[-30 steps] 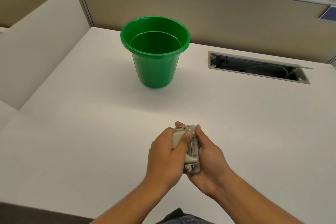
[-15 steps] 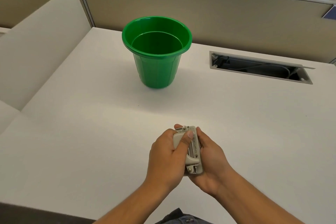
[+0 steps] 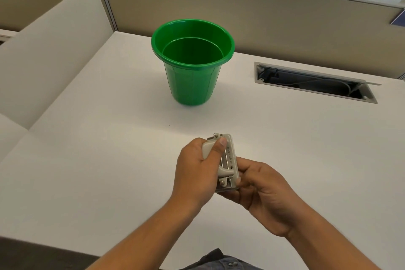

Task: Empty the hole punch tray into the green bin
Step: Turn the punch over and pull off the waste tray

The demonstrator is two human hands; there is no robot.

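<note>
Nearest me, I see 2 bare hands holding the hole punch (image 3: 228, 161) just above the white bench (image 3: 87, 160). The left hand (image 3: 195, 173) is wrapped around its left side, thumb pressed on top. The right hand (image 3: 260, 190) pinches the punch's near right corner, fingers closed on it. Farther back, well apart, the green bin (image 3: 192, 85) stands upright. To its right lies a cable slot (image 3: 313, 82) in the bench.
</note>
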